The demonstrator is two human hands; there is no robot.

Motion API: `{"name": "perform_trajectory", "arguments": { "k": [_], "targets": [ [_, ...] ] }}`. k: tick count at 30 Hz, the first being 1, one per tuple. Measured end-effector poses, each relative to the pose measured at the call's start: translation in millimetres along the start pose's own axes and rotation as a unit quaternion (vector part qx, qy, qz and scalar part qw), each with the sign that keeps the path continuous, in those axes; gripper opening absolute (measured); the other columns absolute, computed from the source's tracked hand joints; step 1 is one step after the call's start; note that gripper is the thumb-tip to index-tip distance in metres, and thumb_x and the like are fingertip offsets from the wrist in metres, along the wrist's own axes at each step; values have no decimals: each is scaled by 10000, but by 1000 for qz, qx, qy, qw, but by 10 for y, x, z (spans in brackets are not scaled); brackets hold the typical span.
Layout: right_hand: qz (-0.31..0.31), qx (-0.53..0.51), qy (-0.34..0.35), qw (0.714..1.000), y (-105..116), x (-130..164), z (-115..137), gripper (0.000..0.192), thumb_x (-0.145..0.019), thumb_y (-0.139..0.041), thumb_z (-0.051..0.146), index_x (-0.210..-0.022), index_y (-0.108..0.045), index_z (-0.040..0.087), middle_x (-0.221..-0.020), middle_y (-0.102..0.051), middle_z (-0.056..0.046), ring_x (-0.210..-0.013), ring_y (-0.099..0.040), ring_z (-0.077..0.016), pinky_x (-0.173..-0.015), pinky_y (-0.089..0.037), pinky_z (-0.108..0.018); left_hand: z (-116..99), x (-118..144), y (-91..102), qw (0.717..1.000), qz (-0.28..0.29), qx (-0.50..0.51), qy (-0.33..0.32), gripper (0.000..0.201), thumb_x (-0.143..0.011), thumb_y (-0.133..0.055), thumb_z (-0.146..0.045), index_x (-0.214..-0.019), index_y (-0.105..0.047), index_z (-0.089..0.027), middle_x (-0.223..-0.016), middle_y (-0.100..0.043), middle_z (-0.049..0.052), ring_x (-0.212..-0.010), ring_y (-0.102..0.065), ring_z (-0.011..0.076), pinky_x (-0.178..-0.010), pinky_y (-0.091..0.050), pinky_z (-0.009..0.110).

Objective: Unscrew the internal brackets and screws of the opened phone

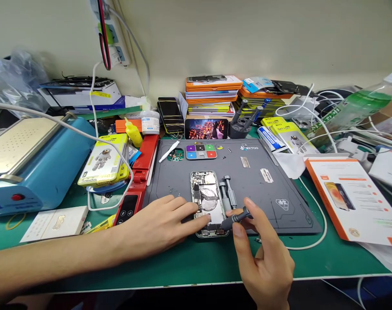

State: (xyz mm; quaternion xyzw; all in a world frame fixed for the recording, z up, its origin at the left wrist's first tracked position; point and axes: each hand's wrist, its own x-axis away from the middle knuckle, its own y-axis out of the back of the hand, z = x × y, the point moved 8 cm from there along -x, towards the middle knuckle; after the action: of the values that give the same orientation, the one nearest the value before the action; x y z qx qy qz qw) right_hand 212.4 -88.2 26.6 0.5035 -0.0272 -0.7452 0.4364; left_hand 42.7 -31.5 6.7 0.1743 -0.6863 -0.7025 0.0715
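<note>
Head view: an opened phone [208,202] lies face-down, internals up, on the grey work mat [280,189], near the mat's front edge. Left hand [160,221] lies flat on the mat beside it, fingers loosely extended, tips touching the phone's lower left edge to steady it; it grips nothing. Right hand [263,254] pinches a grey screwdriver [236,218] between thumb and forefinger, tip angled down at the phone's bottom right corner.

Two spare drivers [227,192] rest just beside the phone's right side. Screw tray [200,151] with coloured wells sits at the mat's far end.

Judgement: the bit should seat squarely in the screw head before any turn; light downward pressure, shaft closer to upright than now. The left fingertips ought to keep the frame from sliding. Whether the tip is in a screw, cannot tell.
</note>
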Motion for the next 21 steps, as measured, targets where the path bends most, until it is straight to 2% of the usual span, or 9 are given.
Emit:
{"name": "perform_trajectory", "arguments": {
  "k": [2, 6, 11, 21],
  "targets": [
    [-3, 8, 0, 1000, 1, 6, 2, 658, -990, -698, 64, -1590, -543, 284, -1248, -823, -75, -994, -840, -234, -824, -729, -341, -5, -9, 1, 1000, 10, -5, -4, 464, -1117, -524, -154, -1571, -456, -223, -1305, -649, 87, -973, -617, 241, -788, -476, 384],
    [-2, 3, -3, 1000, 6, 3, 3, 686, -987, -694, 46, -1603, -528, 298, -1263, -819, -71, -1042, -833, -236, -842, -727, -340, -5, -14, 0, 1000, 13, 1, -2, 359, -1135, -490, -155, -1489, -523, -201, -1291, -650, 84, -981, -607, 242, -802, -472, 393],
    [3, -2, 0, 1000, 11, -12, 8, 694, -995, -680, 44, -1614, -511, 309, -1280, -814, -62, -1036, -832, -219, -847, -725, -324, -22, -3, -13, 1000, 7, -4, -6, 351, -1140, -462, -144, -1485, -516, -180, -1315, -649, 94, -1001, -610, 250, -811, -473, 400],
    [-3, 2, 6, 1000, 3, -7, 9, 666, -994, -688, 63, -1601, -532, 288, -1228, -827, -69, -939, -838, -216, -787, -728, -321, -24, 6, -6, 1000, -27, -1, -11, 327, -1138, -475, -145, -1454, -560, -129, -1300, -693, 108, -1002, -623, 245, -806, -505, 389]
  ]
}}
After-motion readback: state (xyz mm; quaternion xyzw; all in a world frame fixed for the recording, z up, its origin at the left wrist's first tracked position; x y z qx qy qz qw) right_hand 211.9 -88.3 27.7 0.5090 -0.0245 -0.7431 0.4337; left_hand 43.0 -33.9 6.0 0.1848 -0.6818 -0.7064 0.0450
